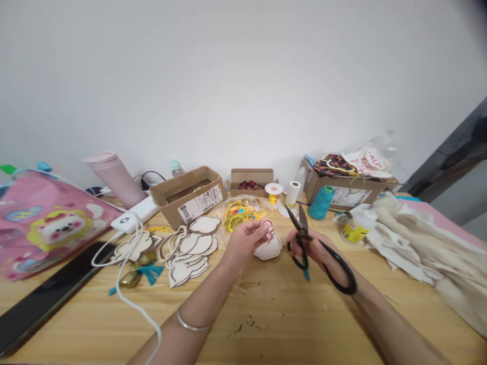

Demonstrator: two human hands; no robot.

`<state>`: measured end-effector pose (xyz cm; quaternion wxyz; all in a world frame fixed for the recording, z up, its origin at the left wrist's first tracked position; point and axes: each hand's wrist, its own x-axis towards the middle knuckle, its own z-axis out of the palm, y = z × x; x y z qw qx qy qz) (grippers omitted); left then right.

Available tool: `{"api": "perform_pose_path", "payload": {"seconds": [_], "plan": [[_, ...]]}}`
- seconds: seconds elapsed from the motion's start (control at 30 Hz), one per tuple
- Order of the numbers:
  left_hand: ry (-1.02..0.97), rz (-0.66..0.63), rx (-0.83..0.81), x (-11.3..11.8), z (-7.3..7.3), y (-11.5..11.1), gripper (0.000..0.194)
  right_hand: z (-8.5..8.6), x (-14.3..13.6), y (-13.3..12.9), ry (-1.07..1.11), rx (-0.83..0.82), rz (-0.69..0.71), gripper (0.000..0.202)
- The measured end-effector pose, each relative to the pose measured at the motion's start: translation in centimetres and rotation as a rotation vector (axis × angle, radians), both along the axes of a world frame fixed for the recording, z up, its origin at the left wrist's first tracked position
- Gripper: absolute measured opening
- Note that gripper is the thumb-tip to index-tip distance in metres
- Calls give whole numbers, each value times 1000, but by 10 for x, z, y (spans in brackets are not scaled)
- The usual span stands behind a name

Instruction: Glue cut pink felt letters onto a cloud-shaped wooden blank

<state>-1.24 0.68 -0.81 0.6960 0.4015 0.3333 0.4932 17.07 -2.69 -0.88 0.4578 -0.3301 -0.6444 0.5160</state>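
Between the thumb and fingers of my left hand (248, 238) is the upper edge of a small cream fabric pouch (267, 250) with dark pink markings. My right hand (321, 249) has its fingers in the loops of a pair of black-handled scissors (302, 230). The blades are parted and point up and away, to the right of the pouch and apart from it. A bit of teal thread (306, 275) shows below the right hand; what it hangs from is hidden. Behind the left hand lies a clear bag of yellow and green cords (243, 214).
Cream cut-out shapes (190, 253) lie left of my hands, near a teal tassel (151, 274) and a white cable (129, 299). Cardboard boxes (342, 190), a teal thread cone (321, 203) and a glue bottle (359, 225) stand behind. Cream cloth (418, 243) covers the right side.
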Motion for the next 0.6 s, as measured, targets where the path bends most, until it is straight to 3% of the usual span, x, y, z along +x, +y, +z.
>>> {"api": "perform_pose_path", "payload": {"seconds": [0.27, 0.6], "plan": [[-53, 37, 10, -1, 0, 1, 21, 9, -3, -6, -266, -183, 121, 48], [148, 42, 151, -2, 1, 1, 29, 8, -2, -5, -246, -268, 111, 47]]}}
